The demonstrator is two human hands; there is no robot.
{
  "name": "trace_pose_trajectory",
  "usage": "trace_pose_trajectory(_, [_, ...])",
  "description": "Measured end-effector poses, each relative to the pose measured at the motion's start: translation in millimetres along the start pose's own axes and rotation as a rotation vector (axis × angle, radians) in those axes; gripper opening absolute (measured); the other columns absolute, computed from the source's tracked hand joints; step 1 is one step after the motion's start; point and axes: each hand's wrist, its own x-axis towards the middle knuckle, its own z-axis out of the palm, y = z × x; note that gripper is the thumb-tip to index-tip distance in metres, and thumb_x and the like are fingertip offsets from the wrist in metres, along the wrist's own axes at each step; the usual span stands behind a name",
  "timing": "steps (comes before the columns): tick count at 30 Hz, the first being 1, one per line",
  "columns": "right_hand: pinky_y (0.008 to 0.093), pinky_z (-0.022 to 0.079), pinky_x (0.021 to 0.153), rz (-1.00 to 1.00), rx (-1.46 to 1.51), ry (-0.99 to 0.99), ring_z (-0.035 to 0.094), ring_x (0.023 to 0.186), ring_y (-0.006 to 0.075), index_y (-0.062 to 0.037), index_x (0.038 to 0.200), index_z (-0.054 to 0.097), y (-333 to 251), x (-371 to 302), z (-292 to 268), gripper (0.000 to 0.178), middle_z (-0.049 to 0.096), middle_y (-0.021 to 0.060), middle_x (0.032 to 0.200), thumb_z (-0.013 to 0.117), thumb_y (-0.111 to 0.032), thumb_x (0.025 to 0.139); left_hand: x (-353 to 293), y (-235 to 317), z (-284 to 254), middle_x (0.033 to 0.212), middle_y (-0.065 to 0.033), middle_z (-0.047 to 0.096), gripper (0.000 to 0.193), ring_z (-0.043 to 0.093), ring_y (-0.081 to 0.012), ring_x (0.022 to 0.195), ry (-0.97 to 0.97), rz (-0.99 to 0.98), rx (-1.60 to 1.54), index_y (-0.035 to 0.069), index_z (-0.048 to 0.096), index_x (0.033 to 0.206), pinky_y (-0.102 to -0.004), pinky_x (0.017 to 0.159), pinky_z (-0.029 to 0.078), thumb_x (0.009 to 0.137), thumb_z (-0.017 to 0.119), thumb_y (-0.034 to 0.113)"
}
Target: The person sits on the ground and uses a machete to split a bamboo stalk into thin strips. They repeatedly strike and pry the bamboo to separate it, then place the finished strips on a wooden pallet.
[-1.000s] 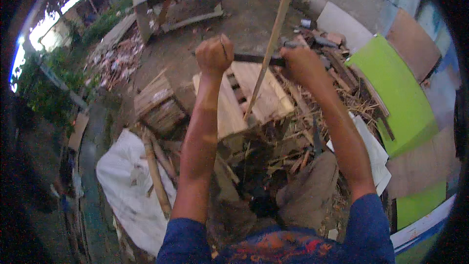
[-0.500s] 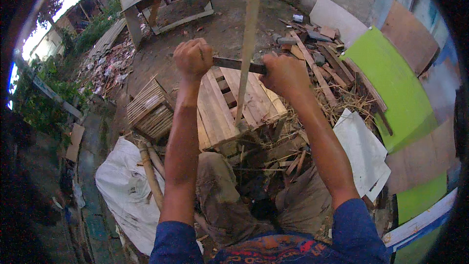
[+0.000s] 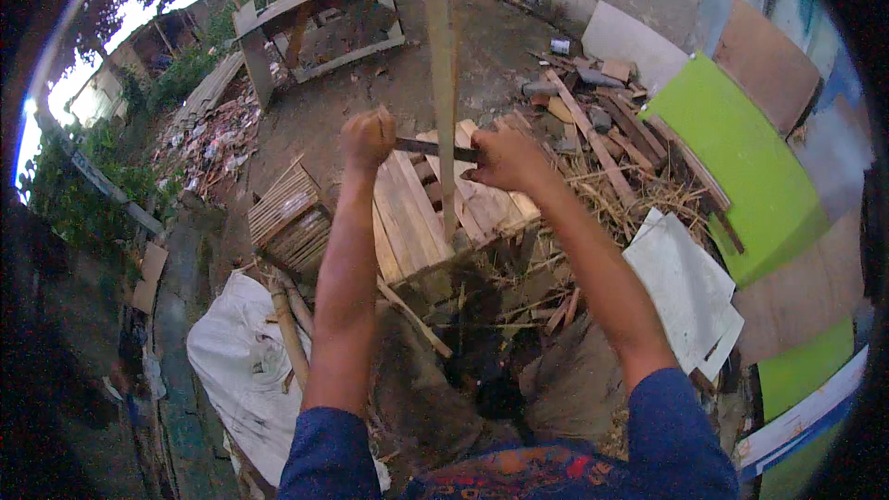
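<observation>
Over pallet (image 3: pixel 417 213), both hands (image 3: pixel 435 143) fisted on blade (image 3: pixel 431 148) w/ arms out

Both bare forearms extend from 6 o'clock toward 12 o'clock, blue sleeves at the elbows. Left hand (image 3: pixel 368 139) and right hand (image 3: pixel 501 156) are clenched into fists, level, well apart.

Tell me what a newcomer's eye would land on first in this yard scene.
First, the two bare hands raised at the centre: the left hand and right hand grip the ends of a dark, narrow blade-like tool held across a tall upright pale wooden slat. Next comes the bright green flat panel at the right, then the pale wooden plank pallet just below the hands and the crumpled white sheet at the lower left.
</observation>
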Motion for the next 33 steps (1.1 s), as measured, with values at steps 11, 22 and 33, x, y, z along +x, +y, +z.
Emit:
trace_pose_trajectory(11, [0.0438,0.049,0.065,0.243,0.309,0.173,0.063,0.072,0.04,0.0019,0.087,0.062,-32.5,-76.5,-19.9,0.038,0.065,0.0215,0.077,0.071,-0.035,0.086,-35.3,70.1,-117.0,0.112,-0.0156,0.053,0.02,0.048,-0.0314,0.112,0.32,-0.694,-0.312,0.001,0.054,0.108,-0.0424,0.099,0.036,0.09,0.054,0.011])
trace_pose_trajectory(22, [0.0445,0.048,0.067,0.349,0.232,0.099,0.062,0.069,0.0356,0.0019,0.077,0.061,-3.6,-88.5,26.0,0.034,0.063,0.0181,0.071,0.065,-0.03,0.09,-129.8,100.4,-122.7,0.107,-0.0161,0.055,0.025,0.053,-0.0323,0.105,0.23,-0.888,-0.25,-0.003,0.053,0.11,-0.0411,0.096,0.04,0.087,0.059,0.005])
trace_pose_trajectory(33, [0.0433,0.045,0.06,0.314,0.257,-0.027,0.057,0.059,0.0273,0.0023,0.071,0.058,-34.9,-88.0,45.3,0.035,0.061,0.018,0.066,0.065,-0.026,0.091,-135.5,120.7,-98.5,0.111,-0.0159,0.057,0.029,0.057,-0.0317,0.105,0.204,-1.087,-0.231,0.0,0.055,0.113,-0.0404,0.093,0.044,0.085,0.061,0.008])
